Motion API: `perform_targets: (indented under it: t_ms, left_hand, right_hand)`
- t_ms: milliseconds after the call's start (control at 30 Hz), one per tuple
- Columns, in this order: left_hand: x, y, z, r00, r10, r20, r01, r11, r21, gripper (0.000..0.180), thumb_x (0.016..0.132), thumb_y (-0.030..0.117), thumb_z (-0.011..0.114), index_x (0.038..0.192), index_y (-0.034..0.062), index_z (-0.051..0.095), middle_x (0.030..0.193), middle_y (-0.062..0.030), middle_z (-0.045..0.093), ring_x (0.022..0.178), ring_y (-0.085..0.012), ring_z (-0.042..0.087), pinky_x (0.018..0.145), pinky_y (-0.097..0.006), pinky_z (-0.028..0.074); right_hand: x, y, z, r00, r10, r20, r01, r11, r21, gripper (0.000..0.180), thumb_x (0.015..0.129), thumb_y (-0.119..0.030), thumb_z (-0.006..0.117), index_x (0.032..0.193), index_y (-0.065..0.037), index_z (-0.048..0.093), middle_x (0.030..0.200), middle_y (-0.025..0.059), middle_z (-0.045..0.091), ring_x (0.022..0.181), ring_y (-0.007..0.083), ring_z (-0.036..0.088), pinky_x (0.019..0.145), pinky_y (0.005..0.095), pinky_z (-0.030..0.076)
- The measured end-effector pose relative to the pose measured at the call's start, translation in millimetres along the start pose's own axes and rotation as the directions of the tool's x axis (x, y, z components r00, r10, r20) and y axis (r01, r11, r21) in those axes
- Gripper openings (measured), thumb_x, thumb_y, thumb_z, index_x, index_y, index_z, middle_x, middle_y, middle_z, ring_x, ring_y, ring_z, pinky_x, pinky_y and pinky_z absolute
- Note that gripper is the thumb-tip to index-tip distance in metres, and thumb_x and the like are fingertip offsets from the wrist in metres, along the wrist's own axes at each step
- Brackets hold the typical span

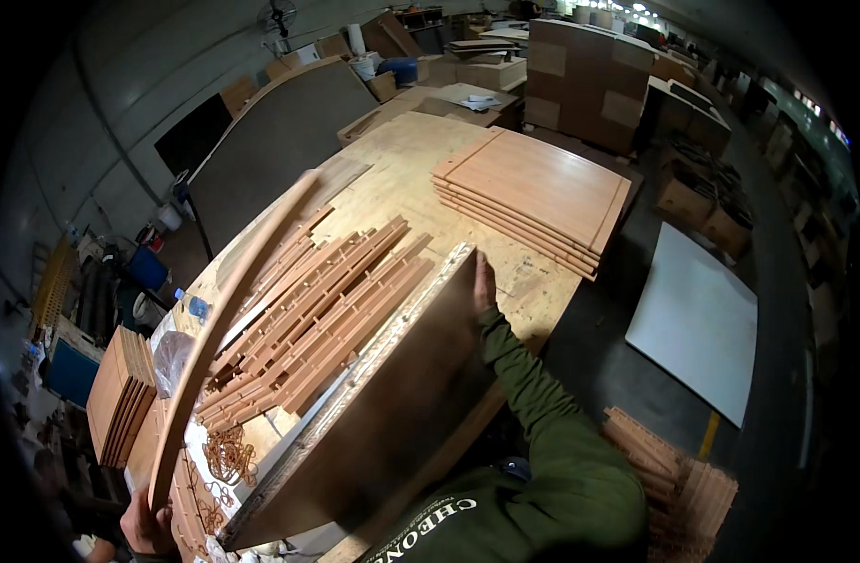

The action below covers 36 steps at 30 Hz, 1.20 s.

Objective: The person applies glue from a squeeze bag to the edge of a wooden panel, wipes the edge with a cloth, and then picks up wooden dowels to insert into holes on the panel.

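Note:
My left hand (146, 525), at the lower left, is closed round the near end of a long, thin wooden strip (225, 319). The strip rises in a bow above the table toward its far left side. A dark brown panel (373, 394) stands tilted on edge in front of me, its pale, rough long edge facing up. My right hand (484, 281) grips the far end of this panel; its fingertips are partly hidden. Left of the panel lie many wooden strips with small pegs (308, 310), and near them a tangle of brown cord (228, 457).
A stack of framed wooden panels (533, 197) sits on the table's far right. Another stack (120, 396) stands at the left. A white board (697, 319) lies on the floor at right, with bundled wooden parts (674, 479) nearer me. A plastic bottle (193, 304) is on the table's left edge.

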State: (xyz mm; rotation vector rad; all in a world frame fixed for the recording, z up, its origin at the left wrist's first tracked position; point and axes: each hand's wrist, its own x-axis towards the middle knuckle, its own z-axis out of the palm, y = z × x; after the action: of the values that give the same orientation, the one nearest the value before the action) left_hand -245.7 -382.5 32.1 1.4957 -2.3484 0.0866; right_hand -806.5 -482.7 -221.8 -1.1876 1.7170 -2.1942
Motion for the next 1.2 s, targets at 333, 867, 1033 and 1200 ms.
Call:
perform_targets:
  t_ms: [333,867,1033,1200]
  left_hand:
    - [43,100,22,0.979,0.199,-0.041,-0.196,0.979,0.063,0.049,0.083,0.046,0.054,0.099,0.0,0.058,0.066,-0.0148,0.06,0.059,-0.0281,0.063,0.052,-0.033,0.047]
    - [22,134,26,0.992,0.119,0.041,-0.123,0.986,0.117,0.041,0.078,0.041,0.061,0.09,0.0018,0.06,0.062,-0.0152,0.057,0.055,-0.0302,0.06,0.05,-0.033,0.046]
    - [20,127,29,0.993,0.098,0.062,-0.105,0.987,0.12,0.044,0.078,0.044,0.06,0.091,0.0028,0.061,0.062,-0.015,0.057,0.055,-0.0298,0.06,0.049,-0.033,0.046]
    - [23,124,32,0.992,0.12,0.041,-0.125,0.98,0.156,0.045,0.077,0.047,0.06,0.091,0.0038,0.062,0.059,-0.0137,0.056,0.053,-0.0295,0.058,0.048,-0.034,0.044]
  right_hand:
    - [40,-77,-24,0.891,-0.17,0.421,-0.108,0.82,0.562,0.045,0.093,-0.033,0.033,0.122,0.0,0.04,0.101,0.0085,0.058,0.088,0.0114,0.051,0.092,0.0271,0.032]
    - [52,-71,-14,0.897,-0.114,0.427,-0.232,0.701,0.675,0.042,0.094,-0.036,0.041,0.118,-0.002,0.047,0.107,0.0111,0.06,0.098,0.0133,0.053,0.091,0.0273,0.039]
    - [50,-73,-13,0.904,-0.092,0.417,-0.261,0.655,0.709,0.03,0.093,-0.023,0.045,0.111,0.0,0.051,0.103,0.0122,0.061,0.1,0.0168,0.053,0.095,0.0319,0.036]
    - [50,-70,-13,0.9,-0.097,0.425,-0.253,0.676,0.692,0.028,0.092,-0.023,0.046,0.108,0.0,0.053,0.103,0.0118,0.061,0.1,0.0168,0.053,0.096,0.0321,0.035]
